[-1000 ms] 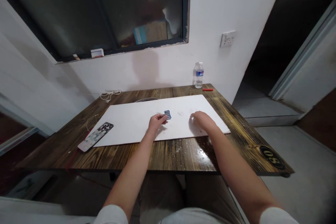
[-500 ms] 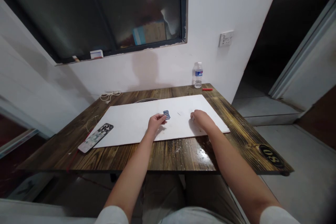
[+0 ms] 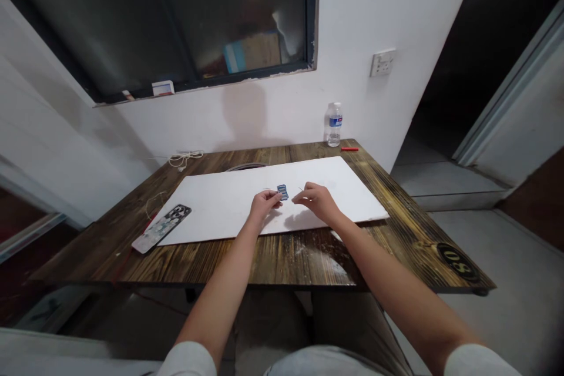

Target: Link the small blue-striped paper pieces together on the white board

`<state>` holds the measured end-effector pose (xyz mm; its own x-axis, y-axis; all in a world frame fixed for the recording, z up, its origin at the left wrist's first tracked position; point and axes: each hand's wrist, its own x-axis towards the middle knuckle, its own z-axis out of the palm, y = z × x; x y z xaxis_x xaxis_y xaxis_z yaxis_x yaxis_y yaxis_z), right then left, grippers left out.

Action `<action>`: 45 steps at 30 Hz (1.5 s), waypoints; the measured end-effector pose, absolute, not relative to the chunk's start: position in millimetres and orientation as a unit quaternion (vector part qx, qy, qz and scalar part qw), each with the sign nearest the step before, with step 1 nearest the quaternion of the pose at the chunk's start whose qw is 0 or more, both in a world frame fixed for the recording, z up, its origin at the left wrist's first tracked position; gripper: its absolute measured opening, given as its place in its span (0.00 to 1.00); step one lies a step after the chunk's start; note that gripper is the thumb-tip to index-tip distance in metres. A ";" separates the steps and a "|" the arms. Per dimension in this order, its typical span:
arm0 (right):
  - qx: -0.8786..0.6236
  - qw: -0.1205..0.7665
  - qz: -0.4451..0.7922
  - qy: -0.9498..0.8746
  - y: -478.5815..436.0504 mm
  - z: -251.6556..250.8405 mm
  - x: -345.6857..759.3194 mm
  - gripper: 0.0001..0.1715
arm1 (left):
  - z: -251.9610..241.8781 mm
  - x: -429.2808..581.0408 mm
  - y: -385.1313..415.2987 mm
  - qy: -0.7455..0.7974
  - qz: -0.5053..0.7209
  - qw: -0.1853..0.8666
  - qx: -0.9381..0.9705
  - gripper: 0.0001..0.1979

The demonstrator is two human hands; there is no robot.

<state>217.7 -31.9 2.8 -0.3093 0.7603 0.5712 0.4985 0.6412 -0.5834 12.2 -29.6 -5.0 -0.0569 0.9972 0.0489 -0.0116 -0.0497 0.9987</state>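
My left hand [image 3: 263, 204] is closed on a small blue card-like packet with pale stripes [image 3: 282, 192], pinched between thumb and fingers above the white board [image 3: 229, 209]. Just right of the packet, my right hand [image 3: 315, 200] reaches over the board with its fingers stretched towards it, apart from it. Nothing shows between the right fingers. A thin dark sliver, like a needle [image 3: 301, 189], shows on the board close to the right hand; it is too small to make out well.
The board lies on a dark wooden table [image 3: 211, 258]. A patterned phone [image 3: 162, 229] overlaps its left edge. At the back are a white cable [image 3: 185, 158], a water bottle [image 3: 334, 126] and a red pen-like stick [image 3: 349, 149]. A round "08" badge [image 3: 457, 261] sits at the right corner.
My right hand has moved left across the board, close to the packet, and its fingers have stretched out. My left hand keeps its hold with hardly any movement.
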 end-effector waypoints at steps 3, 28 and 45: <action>-0.330 0.467 0.212 -0.793 -37.1 1.7 209.8 0.08 | -3.9 12.5 -31.0 0.503 0.518 0.478 0.500 0.23; -0.382 0.471 0.480 -0.634 -16.7 -26.1 198.5 0.21 | 0.8 9.5 -38.4 0.468 0.364 0.533 0.603 0.23; -0.359 0.504 0.481 -0.620 -5.3 -17.0 214.3 0.18 | 0.0 9.9 -37.0 0.464 0.416 0.527 0.577 0.20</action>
